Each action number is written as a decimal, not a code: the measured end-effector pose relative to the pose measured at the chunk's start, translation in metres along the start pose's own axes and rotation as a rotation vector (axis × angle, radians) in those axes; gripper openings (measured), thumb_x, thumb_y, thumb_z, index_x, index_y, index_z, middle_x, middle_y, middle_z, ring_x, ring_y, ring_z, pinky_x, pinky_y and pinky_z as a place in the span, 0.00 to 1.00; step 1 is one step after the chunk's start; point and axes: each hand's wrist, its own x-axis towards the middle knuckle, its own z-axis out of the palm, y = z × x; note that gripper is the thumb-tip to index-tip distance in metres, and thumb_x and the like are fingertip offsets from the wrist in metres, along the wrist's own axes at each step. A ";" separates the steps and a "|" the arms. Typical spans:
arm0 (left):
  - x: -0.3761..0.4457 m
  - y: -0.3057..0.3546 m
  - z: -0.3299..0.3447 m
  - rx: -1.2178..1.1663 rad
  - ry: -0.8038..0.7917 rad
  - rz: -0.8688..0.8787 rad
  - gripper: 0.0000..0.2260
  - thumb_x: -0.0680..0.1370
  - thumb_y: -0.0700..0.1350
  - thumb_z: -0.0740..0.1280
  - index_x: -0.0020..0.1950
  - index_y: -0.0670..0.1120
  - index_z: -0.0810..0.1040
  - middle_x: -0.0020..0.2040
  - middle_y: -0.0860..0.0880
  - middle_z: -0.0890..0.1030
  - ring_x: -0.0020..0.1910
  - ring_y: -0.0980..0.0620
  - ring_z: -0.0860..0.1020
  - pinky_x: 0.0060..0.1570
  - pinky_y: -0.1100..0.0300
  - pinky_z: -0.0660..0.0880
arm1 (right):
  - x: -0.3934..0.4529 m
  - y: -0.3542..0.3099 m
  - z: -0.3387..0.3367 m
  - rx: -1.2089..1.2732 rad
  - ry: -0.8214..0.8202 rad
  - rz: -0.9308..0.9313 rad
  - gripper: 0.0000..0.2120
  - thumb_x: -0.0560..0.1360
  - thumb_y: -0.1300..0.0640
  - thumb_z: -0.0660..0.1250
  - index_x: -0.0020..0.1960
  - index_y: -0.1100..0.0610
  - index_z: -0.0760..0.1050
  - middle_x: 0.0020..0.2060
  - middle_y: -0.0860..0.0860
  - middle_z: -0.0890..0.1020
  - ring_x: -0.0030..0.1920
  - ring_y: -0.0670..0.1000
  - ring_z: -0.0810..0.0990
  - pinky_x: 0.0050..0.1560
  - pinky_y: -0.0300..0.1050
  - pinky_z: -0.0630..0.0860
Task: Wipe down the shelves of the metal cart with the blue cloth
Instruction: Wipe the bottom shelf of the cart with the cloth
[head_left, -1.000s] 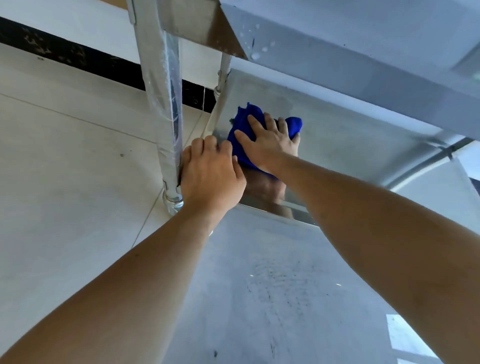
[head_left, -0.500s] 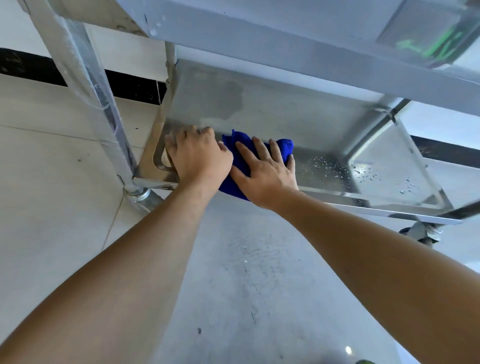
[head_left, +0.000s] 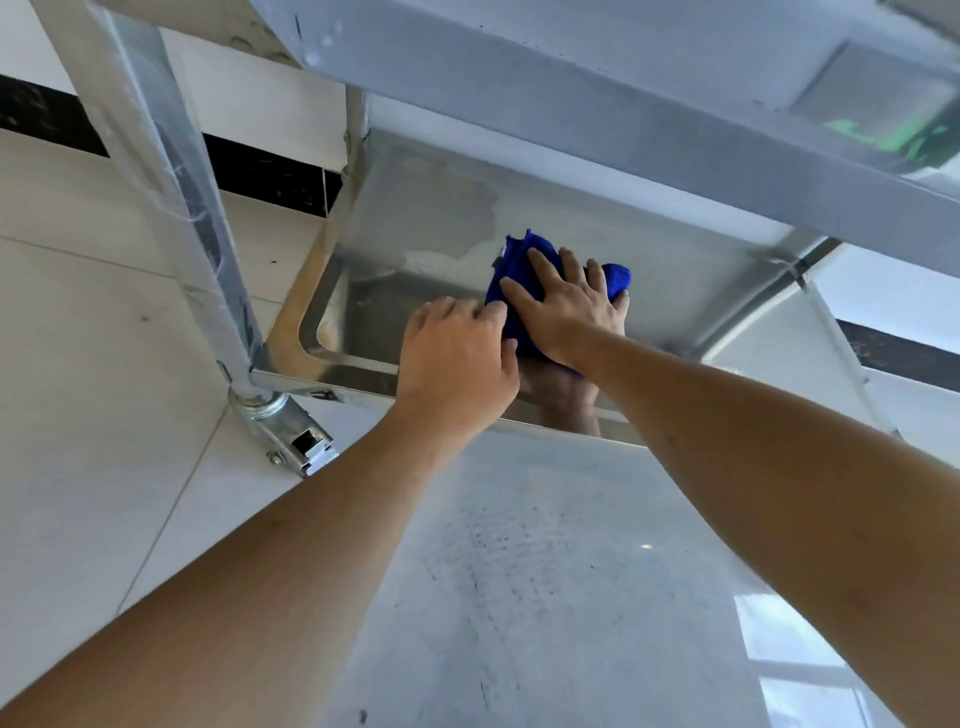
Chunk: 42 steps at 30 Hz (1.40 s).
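The blue cloth (head_left: 519, 270) lies bunched on the bottom shelf (head_left: 426, 228) of the metal cart, near the shelf's middle. My right hand (head_left: 566, 306) presses flat on the cloth, fingers spread. My left hand (head_left: 457, 353) rests beside it on the shelf's front rim, its fingertips touching the cloth's left edge. A damp patch shows on the shelf behind the cloth. The shelf above (head_left: 597, 104) overhangs both hands.
The cart's front left post (head_left: 171, 171), wrapped in clear film, ends in a caster with a brake (head_left: 280, 421) on the pale tiled floor (head_left: 104, 415). A black tile band runs along the far wall (head_left: 270, 176).
Both hands and the cloth have slid right and further in along the bottom shelf, away from its left front corner. The view has shifted slightly.
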 end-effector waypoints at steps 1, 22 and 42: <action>-0.001 0.001 0.002 0.037 -0.011 -0.005 0.17 0.80 0.55 0.58 0.64 0.48 0.75 0.55 0.48 0.82 0.56 0.46 0.77 0.63 0.47 0.72 | 0.010 0.002 -0.001 0.001 0.001 0.003 0.35 0.72 0.26 0.44 0.77 0.36 0.55 0.79 0.45 0.57 0.79 0.55 0.49 0.73 0.68 0.48; -0.001 0.005 0.008 0.207 0.028 0.001 0.19 0.78 0.60 0.56 0.46 0.48 0.78 0.47 0.47 0.81 0.50 0.46 0.77 0.53 0.48 0.77 | 0.097 0.030 -0.009 -0.004 0.043 -0.032 0.30 0.74 0.30 0.46 0.72 0.39 0.63 0.73 0.49 0.66 0.74 0.57 0.58 0.67 0.68 0.57; -0.007 0.060 0.024 0.238 -0.201 -0.342 0.32 0.80 0.61 0.50 0.78 0.42 0.57 0.80 0.43 0.57 0.79 0.42 0.52 0.76 0.40 0.48 | -0.079 0.101 -0.015 -0.032 -0.032 -0.179 0.33 0.75 0.28 0.43 0.77 0.37 0.54 0.79 0.46 0.57 0.78 0.56 0.50 0.72 0.70 0.48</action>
